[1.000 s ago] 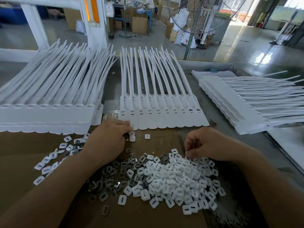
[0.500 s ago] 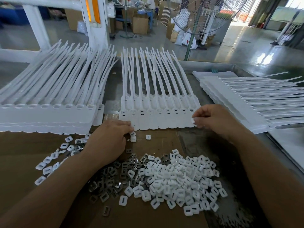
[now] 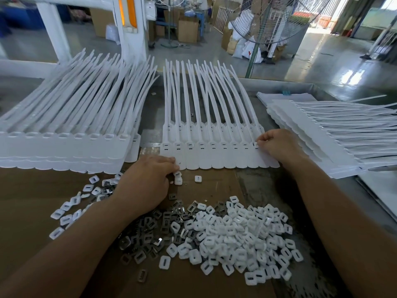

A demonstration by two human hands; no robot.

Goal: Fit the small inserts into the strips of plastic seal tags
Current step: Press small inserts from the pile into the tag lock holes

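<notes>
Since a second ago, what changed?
Right hand left the insert pile and moved up to the right end of the middle strip. Its fingers now pinch an insert at the slot of the last tag. Left hand stayed at the strip's left corner; pile unchanged.

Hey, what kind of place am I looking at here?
Most likely a factory assembly bench: stacked strips of white plastic seal tags, a loose heap of small white inserts, and cardboard boxes on the workshop floor behind.
</notes>
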